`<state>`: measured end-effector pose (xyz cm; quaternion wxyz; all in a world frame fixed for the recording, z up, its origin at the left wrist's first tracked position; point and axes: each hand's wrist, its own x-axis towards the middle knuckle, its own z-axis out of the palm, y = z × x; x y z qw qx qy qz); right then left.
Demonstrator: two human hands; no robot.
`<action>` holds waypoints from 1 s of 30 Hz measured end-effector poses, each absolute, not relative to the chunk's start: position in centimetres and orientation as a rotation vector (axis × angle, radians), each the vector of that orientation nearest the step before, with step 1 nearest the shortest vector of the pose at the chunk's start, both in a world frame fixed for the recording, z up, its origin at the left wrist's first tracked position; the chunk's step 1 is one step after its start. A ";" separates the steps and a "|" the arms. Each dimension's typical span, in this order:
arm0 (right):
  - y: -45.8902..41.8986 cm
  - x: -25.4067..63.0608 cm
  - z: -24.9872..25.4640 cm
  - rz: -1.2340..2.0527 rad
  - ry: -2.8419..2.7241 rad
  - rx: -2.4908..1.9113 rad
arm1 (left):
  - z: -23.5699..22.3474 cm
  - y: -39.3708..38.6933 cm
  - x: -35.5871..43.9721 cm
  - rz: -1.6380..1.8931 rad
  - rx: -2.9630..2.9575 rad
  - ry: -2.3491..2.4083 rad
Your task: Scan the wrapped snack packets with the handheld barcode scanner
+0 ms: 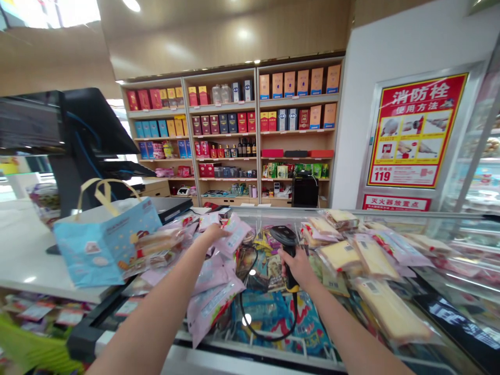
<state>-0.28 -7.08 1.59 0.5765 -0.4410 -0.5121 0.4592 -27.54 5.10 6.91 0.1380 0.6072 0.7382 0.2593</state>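
Observation:
My right hand [296, 264] is wrapped round the grip of a black and yellow barcode scanner [284, 237], held upright over the glass-topped case [269, 323]. A black cable [269, 338] loops down from the scanner's handle. On the left, my left hand [216, 232] is closed on a pink snack packet [236, 233], tilted with its printed label side up. More pink packets [213, 299] lie in a heap below that hand. To the right of the scanner, several clear-wrapped bread slices [373, 255] are spread on the glass.
A light blue paper bag [94, 242] stands on the white counter at left, beside a black cash register screen [97, 120]. Boxed goods fill wall shelves [222, 133] behind. A dark sign [457, 320] lies at right. Colourful packets show through the glass.

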 end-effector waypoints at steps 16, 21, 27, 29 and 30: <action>-7.6 -0.1 1.5 1.228 -1.354 -1.090 | -1.5 5.2 -21.0 1.819 1.052 1.138; -8.1 -0.5 1.7 1.276 -1.359 -1.062 | -2.5 5.9 -20.3 1.791 1.153 1.103; -8.1 -0.5 1.5 1.310 -1.374 -1.076 | -2.7 6.0 -20.0 1.723 1.221 1.127; -8.0 -0.5 1.3 1.321 -1.369 -1.084 | -2.8 6.1 -20.0 1.720 1.225 1.138; -8.0 -0.5 1.2 1.328 -1.367 -1.085 | -2.8 6.2 -19.9 1.722 1.225 1.138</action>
